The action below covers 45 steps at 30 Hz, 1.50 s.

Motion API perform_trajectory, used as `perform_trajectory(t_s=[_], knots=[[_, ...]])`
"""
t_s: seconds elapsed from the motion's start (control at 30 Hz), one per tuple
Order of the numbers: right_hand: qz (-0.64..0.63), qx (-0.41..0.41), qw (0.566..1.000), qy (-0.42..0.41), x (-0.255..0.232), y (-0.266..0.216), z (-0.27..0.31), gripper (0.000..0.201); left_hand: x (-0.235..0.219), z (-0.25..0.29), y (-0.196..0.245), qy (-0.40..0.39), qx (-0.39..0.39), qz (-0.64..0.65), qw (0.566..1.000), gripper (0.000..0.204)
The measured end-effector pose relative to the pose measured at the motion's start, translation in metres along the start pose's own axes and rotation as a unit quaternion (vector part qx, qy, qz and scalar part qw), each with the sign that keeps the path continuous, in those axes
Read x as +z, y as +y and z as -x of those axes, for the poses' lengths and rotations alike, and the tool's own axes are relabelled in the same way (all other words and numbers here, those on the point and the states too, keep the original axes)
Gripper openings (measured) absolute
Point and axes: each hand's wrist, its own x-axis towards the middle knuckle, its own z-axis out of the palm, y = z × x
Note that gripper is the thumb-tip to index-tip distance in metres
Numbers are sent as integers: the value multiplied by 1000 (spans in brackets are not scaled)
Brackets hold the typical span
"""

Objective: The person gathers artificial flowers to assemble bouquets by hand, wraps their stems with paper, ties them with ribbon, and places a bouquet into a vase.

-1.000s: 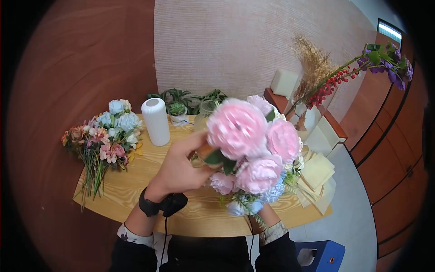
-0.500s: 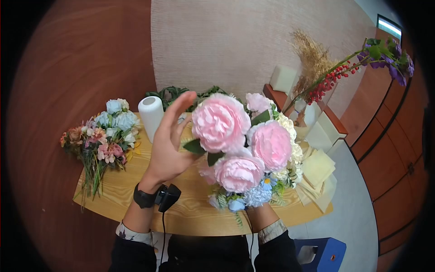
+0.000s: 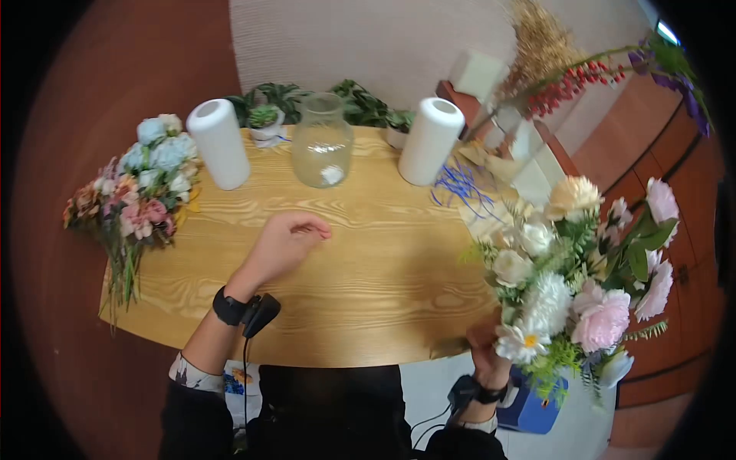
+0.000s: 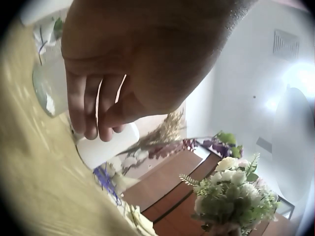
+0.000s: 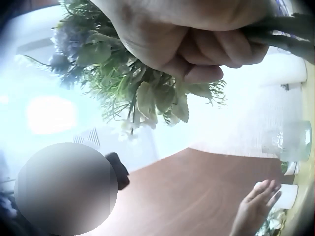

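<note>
At the table's right front edge, my right hand (image 3: 489,354) grips the stems of a large bouquet (image 3: 548,291) of white, cream and pink flowers with greenery. In the right wrist view, the fingers of the right hand (image 5: 197,42) are curled round dark stems, with leaves (image 5: 162,98) beside them. My left hand (image 3: 285,244) hovers over the middle of the table, holding nothing, its fingers loosely bent. The left wrist view shows that hand (image 4: 133,64) with fingers hanging down, and the bouquet (image 4: 236,196) apart from it.
A glass vase (image 3: 322,146) stands at the back between two white vases (image 3: 220,146) (image 3: 432,142). More flowers (image 3: 142,184) lie at the left. Blue strips (image 3: 464,188) lie at the right, near dried grass (image 3: 540,38) and red berries (image 3: 567,88). A blue stool (image 3: 529,406) is below.
The bouquet has moved from the middle to the right and tilted over with my right hand. My left hand has come away from the flowers and lowered. The view has tipped down.
</note>
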Motion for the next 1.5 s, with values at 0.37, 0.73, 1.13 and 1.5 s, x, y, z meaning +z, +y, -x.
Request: perform_trajectory(t_s=[0.37, 0.73, 1.13, 1.5], knots=[[-57, -34, 984, 167, -84, -2, 71, 30, 179, -137, -18, -174, 53, -182, 966, 16], [-203, 55, 947, 244, -103, 17, 76, 25, 212, -223, -13, -121, 349, -470, 802, 22], [-20, 93, 994, -56, -98, 68, 54, 34, 53, -102, 138, -149, 9, -91, 985, 22], [223, 110, 916, -314, -2, 95, 5, 47, -39, 47, -16, -31, -279, 543, 791, 15]])
